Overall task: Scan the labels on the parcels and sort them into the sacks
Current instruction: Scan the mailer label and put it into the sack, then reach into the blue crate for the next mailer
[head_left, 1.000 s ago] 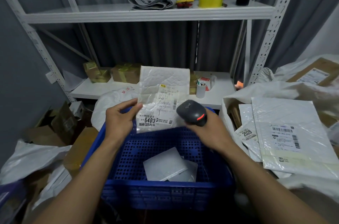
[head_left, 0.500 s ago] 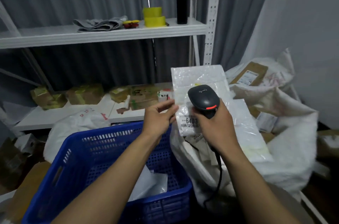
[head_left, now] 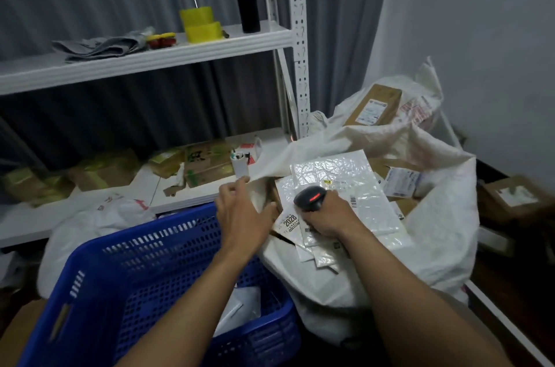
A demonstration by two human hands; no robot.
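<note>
**Spotter:** Where is the parcel?

**Operator:** The white crinkled plastic mailer (head_left: 345,183) lies flat on top of the pile inside the white woven sack (head_left: 444,216), just beyond the fingers of my right hand (head_left: 329,215). Nothing is holding it.

**Spotter:** And your hands?

**Operator:** My right fingers are wrapped round the black handheld barcode scanner (head_left: 310,197), with its red window turned up toward me. That hand rests on the flat parcels beneath it. My left hand (head_left: 243,216) is slack, the fingers (head_left: 237,186) loosely straight. Their tips touch the sack's rim and grip nothing that I can see.

**Spotter:** So the drop looks made. How do you finish it well?

**Operator:** I judge it needs settling. The mailer sits on a slope of other parcels, and the white parcel labelled 2028 (head_left: 290,221) lies between my two sets of fingers. I'd hold the rim open with the left fingers and check that the mailer sits well inside and isn't creeping toward the lip.

**Spotter:** Any risk?

**Operator:** I can't see the scanner's cable, so I'd lift the right hand straight up so that nothing drags a parcel out. Then I'd turn to the blue perforated plastic crate (head_left: 156,270), on the near side of my left fingers, where pale parcels lie. I'd take the next one label side up so the scan is quick.
</note>
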